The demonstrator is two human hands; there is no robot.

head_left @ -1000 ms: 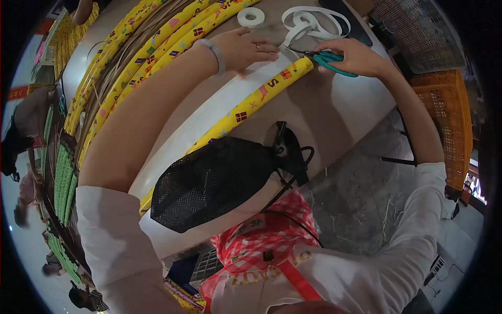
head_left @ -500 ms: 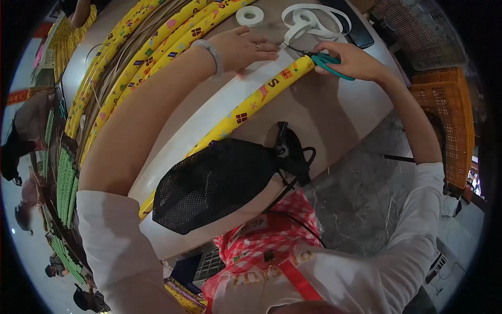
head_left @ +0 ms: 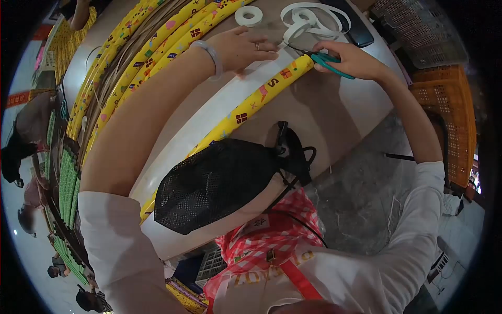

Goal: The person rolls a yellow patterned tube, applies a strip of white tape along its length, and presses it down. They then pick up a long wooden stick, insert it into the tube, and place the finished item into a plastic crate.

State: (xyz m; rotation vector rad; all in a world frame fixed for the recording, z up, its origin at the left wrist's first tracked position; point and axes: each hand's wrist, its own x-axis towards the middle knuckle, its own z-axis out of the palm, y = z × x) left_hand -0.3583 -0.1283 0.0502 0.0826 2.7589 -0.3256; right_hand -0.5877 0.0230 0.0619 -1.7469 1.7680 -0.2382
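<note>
My left hand (head_left: 246, 49), with a bracelet at the wrist, lies flat with fingers stretched over a white strip on the table (head_left: 334, 131). My right hand (head_left: 353, 58) is closed round the teal handles of a pair of scissors (head_left: 329, 64). Their dark blades point left, at the end of a white tape strip just past the tip of a yellow printed roll (head_left: 259, 99). That roll runs diagonally down the table and passes behind a black mesh bag (head_left: 217, 183). Beyond my hands lie a small tape roll (head_left: 239, 19) and looped white tape (head_left: 342, 21).
Several more yellow printed rolls (head_left: 172, 49) curve along the table's far left. A dark phone (head_left: 361, 34) lies at the back right. Orange crates (head_left: 439, 104) stand off the right edge. Other people (head_left: 31, 125) sit at the left near bundles of green rolls (head_left: 68, 183).
</note>
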